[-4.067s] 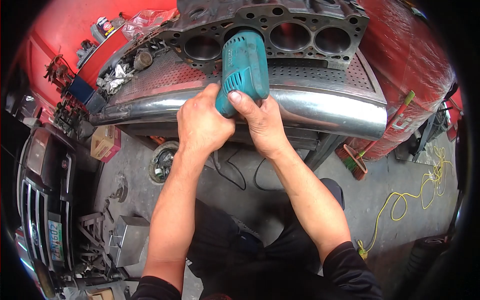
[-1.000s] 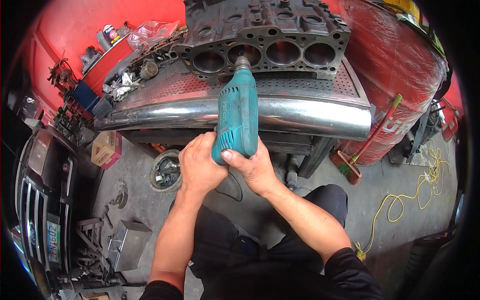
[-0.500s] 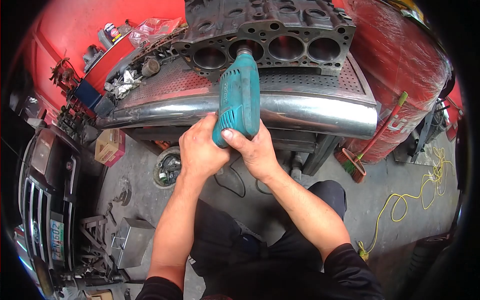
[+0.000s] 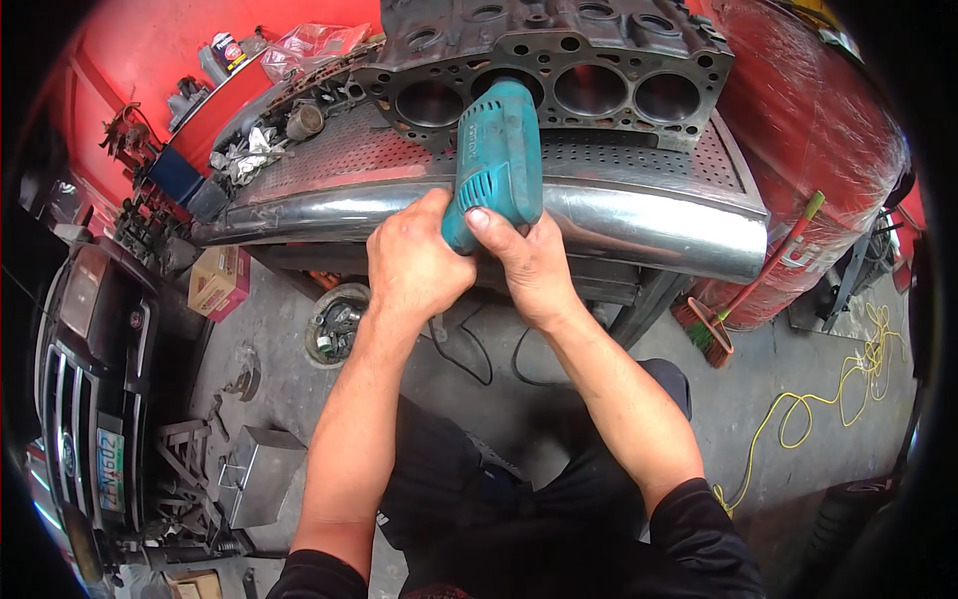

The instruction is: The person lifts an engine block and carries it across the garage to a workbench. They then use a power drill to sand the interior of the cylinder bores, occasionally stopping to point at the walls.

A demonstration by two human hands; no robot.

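A teal power drill (image 4: 499, 160) is gripped between both hands, its front end at the second cylinder bore from the left of a dark engine block (image 4: 559, 55). My left hand (image 4: 417, 255) is wrapped round the rear of the drill on its left side. On the right side my right hand (image 4: 527, 262) closes on the drill, thumb across its back. The drill's nose hides the chuck and whatever it carries inside the bore. Beneath the block lies a perforated metal bench top (image 4: 359, 155) with a rounded shiny front edge (image 4: 639, 225).
Metal parts and a crumpled wrapper (image 4: 249, 155) lie on the bench's left. A parts bucket (image 4: 337, 324), a cardboard box (image 4: 220, 283) and a metal box (image 4: 261, 477) stand on the floor. At right are a broom (image 4: 711, 329), yellow cord (image 4: 798, 399) and wrapped red drum (image 4: 798, 150).
Both hands have pushed the drill forward and slightly right, and its chuck has gone out of sight at the bore. The block appears slightly farther right in view.
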